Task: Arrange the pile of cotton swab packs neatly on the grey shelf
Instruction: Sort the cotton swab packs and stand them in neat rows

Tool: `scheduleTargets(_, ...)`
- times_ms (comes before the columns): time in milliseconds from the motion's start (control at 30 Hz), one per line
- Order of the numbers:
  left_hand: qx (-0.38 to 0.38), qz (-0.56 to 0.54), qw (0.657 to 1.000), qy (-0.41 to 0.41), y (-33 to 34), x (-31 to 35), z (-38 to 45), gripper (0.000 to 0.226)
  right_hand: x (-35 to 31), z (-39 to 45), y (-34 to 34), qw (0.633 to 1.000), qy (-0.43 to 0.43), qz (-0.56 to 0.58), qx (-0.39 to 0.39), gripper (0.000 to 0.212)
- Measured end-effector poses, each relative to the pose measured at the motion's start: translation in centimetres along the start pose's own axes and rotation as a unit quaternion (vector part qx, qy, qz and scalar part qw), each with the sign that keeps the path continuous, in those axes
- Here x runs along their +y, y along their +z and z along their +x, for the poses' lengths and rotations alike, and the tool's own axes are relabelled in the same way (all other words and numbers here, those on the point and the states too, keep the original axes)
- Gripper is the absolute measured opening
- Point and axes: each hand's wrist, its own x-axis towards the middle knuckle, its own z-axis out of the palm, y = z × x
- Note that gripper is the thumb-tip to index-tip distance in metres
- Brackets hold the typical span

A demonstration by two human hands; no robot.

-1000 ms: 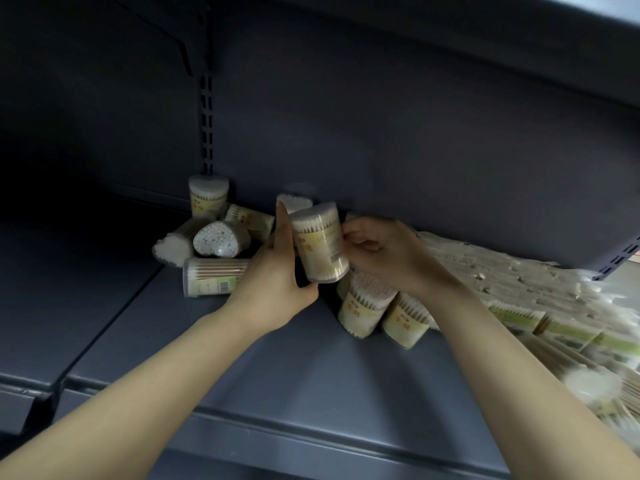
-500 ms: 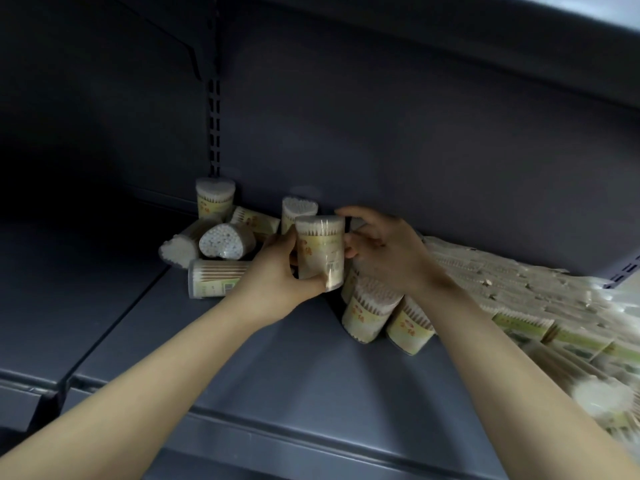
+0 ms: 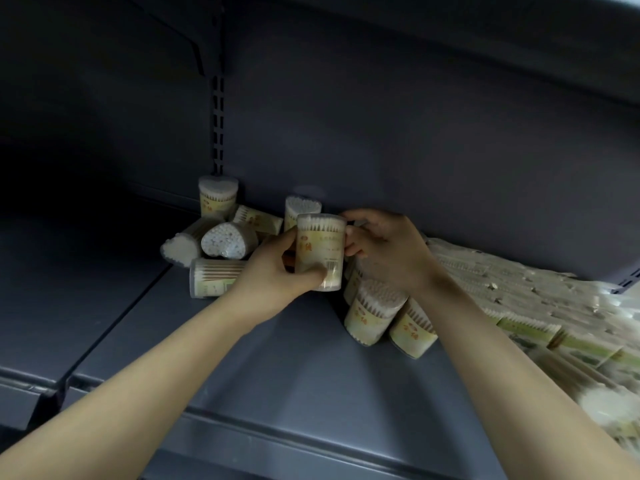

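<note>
A clear cotton swab pack with a yellow label stands upright just above the grey shelf. My left hand grips its lower left side, thumb across the front. My right hand holds its top right edge with curled fingers. Behind it stands another upright pack against the back wall. To the left lie several toppled packs, with one upright pack by the wall. Two tilted packs lean below my right wrist.
A heap of flat bagged swab packs fills the shelf's right side. A slotted upright post runs down the back wall. A seam divides this shelf board from the one on the left.
The held pack has turned from tilted to upright and come down toward the shelf. Both hands have moved with it, slightly back toward the wall.
</note>
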Motion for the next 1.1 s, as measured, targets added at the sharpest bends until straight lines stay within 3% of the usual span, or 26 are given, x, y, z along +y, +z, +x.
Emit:
scheduleTargets(533,0.027,0.023,0.999,0.003,0.1,-0.7,0.5,0.036,0.2,0.0,0.3,0.999,0.032,-0.030,0.009,0.024)
scheduleTargets(600,0.045,0.028,0.999,0.011,0.2,-0.7,0.5,0.043,0.1,0.0,0.3,0.999,0.030,-0.033,0.005,0.025)
scheduleTargets(700,0.072,0.040,0.997,0.015,0.5,-1.1,0.6,0.077,0.3,-0.1,0.3,0.998,0.022,-0.052,0.002,0.029)
scheduleTargets(867,0.037,0.193,0.980,0.017,0.6,-1.6,0.8,0.100,0.3,-0.3,-0.1,0.994,0.008,-0.105,-0.016,0.041)
scheduleTargets(1100,0.035,0.412,0.909,0.055,1.5,-2.0,1.1,0.083,0.9,-0.3,-0.6,0.989,0.024,-0.143,0.027,0.041)
